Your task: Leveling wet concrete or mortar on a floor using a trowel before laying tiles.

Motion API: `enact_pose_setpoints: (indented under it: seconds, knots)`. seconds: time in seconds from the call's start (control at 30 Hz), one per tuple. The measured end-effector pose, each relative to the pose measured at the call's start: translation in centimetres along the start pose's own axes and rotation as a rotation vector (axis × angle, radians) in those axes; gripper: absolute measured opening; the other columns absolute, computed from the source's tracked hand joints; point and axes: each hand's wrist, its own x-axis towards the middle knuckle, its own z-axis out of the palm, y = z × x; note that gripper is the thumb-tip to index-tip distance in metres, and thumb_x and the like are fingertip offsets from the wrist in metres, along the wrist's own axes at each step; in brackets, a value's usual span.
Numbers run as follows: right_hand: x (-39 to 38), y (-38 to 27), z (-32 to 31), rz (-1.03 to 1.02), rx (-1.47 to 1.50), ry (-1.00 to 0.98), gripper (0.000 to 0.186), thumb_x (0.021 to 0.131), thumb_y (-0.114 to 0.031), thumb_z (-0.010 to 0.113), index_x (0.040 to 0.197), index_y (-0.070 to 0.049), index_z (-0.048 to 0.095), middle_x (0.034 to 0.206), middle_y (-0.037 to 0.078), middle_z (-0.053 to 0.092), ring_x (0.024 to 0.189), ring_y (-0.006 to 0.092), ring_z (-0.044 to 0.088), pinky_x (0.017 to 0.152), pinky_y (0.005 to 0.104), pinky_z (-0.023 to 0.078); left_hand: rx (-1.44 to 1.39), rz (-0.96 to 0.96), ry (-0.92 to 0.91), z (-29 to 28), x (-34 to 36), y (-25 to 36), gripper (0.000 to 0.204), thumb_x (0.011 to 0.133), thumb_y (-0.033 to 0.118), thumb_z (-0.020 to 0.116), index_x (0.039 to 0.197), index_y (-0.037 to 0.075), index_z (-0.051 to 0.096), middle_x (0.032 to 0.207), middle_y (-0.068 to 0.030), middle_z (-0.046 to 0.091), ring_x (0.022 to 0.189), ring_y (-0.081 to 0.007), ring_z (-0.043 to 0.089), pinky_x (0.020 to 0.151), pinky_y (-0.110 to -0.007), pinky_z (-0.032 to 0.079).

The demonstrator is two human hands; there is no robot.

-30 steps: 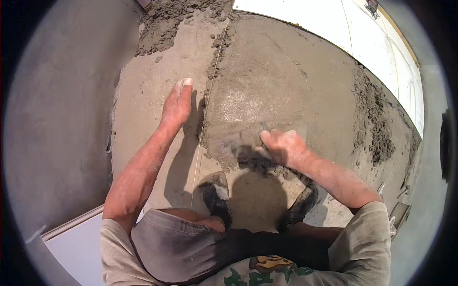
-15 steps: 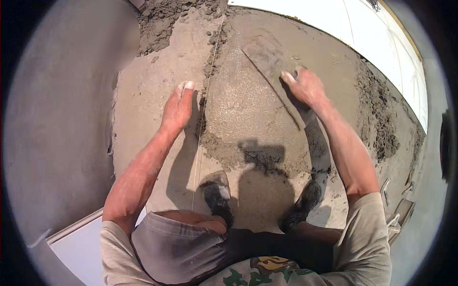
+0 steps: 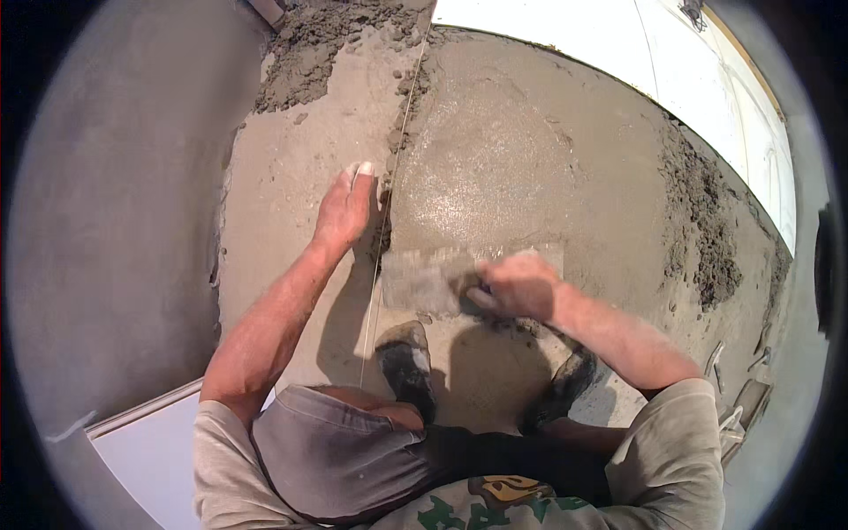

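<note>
My right hand (image 3: 519, 287) is closed around the handle of a flat rectangular finishing trowel (image 3: 420, 278). The blade lies crosswise on the wet mortar bed (image 3: 495, 168), at its near edge just beyond my boots. Motion blurs the handle. Left of the bed, my left hand (image 3: 346, 210) hovers beside a taut string line (image 3: 404, 132), fingers loosely extended and holding nothing. Smooth, shiny mortar spreads beyond the trowel, with a faint ridge at its right side.
Loose mortar (image 3: 305, 66) is heaped at the far left, and crumbly mortar (image 3: 711, 238) runs along the right. White tiles (image 3: 601, 44) border the far right. Hand tools (image 3: 729, 420) lie at the lower right. A white panel (image 3: 146, 459) is at lower left. My boots (image 3: 406, 367) stand close to the bed.
My right hand has pulled the trowel toward me and left, turning its blade from slanted to crosswise. My left hand has shifted slightly right in view, still beside the string.
</note>
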Motion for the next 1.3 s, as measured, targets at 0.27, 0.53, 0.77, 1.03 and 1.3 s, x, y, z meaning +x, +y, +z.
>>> enact_pose_setpoints:
  seconds: [0.27, 0.53, 0.77, 1.03, 1.3]
  knots:
    - [-0.7, 3.0, 2.0, -0.185, -0.13, 0.205, 0.018, 0.09, -0.027, 0.056, 0.085, -0.01, 0.059, 0.079, 0.008, 0.065, 0.067, 0.0193, 0.064, 0.063, 0.0332, 0.054, 0.028, -0.003, 0.01, -0.1, 0.0, -0.1, 0.065, 0.096, 0.05, 0.035, 0.128, -0.005, 0.048, 0.126, -0.0286, 0.052, 0.122, -0.0403, 0.046, 0.104, -0.042, 0.034]
    - [2.7, 5.9, -3.6, -0.018, -0.344, 0.557, 0.04, 0.092, -0.045, 0.053, 0.093, -0.005, 0.05, 0.059, 0.012, 0.055, 0.05, 0.0263, 0.055, 0.043, 0.0394, 0.049, 0.001, 0.031, -0.053, 0.3, 1.6, -0.9, 0.065, 0.097, 0.048, 0.033, 0.13, -0.007, 0.046, 0.128, -0.0291, 0.05, 0.125, -0.0397, 0.045, 0.106, -0.041, 0.033]
    - [5.3, 8.2, -11.1, 0.424, -0.211, 0.423, 0.043, 0.093, -0.046, 0.052, 0.098, -0.004, 0.053, 0.066, 0.013, 0.06, 0.057, 0.0278, 0.061, 0.052, 0.0403, 0.052, 0.02, -0.045, -0.027, 0.3, 0.8, 0.2, 0.064, 0.098, 0.048, 0.034, 0.131, -0.006, 0.045, 0.13, -0.0287, 0.049, 0.125, -0.0392, 0.044, 0.106, -0.041, 0.032]
    - [5.3, 12.2, -13.3, 0.716, -0.07, 0.644, 0.049, 0.092, -0.048, 0.051, 0.107, -0.002, 0.059, 0.093, 0.018, 0.068, 0.09, 0.032, 0.066, 0.078, 0.0431, 0.053, -0.003, 0.014, -0.019, 1.1, 1.3, -0.5, 0.063, 0.098, 0.046, 0.035, 0.13, -0.007, 0.046, 0.129, -0.0287, 0.049, 0.125, -0.039, 0.045, 0.106, -0.041, 0.033]
    - [-4.5, 17.7, -8.7, 1.076, 0.111, 0.721, 0.054, 0.09, -0.051, 0.051, 0.109, -0.001, 0.062, 0.104, 0.021, 0.066, 0.102, 0.0359, 0.062, 0.086, 0.0447, 0.049, -0.01, 0.034, -0.01, 0.1, 1.0, -0.1, 0.064, 0.098, 0.046, 0.035, 0.131, -0.007, 0.045, 0.133, -0.0278, 0.047, 0.128, -0.0374, 0.043, 0.108, -0.039, 0.031]
